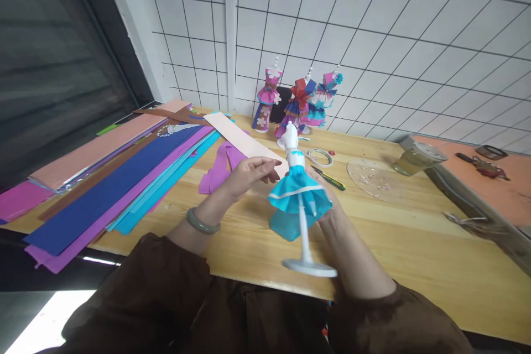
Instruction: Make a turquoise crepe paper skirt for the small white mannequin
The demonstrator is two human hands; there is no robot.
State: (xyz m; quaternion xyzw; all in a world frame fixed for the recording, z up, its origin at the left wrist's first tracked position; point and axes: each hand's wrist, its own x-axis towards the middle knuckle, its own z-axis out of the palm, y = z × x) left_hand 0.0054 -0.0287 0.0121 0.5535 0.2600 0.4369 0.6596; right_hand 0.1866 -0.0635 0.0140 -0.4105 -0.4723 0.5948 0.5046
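Observation:
A small white dress form wears a turquoise crepe-paper skirt with a white stripe near its hem. It tilts in the air above the table, its round stand toward me. My right hand is behind the skirt and holds the dress form; its fingers are mostly hidden. To the left of the skirt, my left hand has its fingers bent and apart, with nothing visible in them. A pale pink paper strip and a purple crepe-paper piece lie beyond the left hand.
Long coloured paper strips are stacked at the left. Several dressed forms stand by the tiled wall. A tape roll, a utility knife, a clear dish with small beads and a cup lie rightward.

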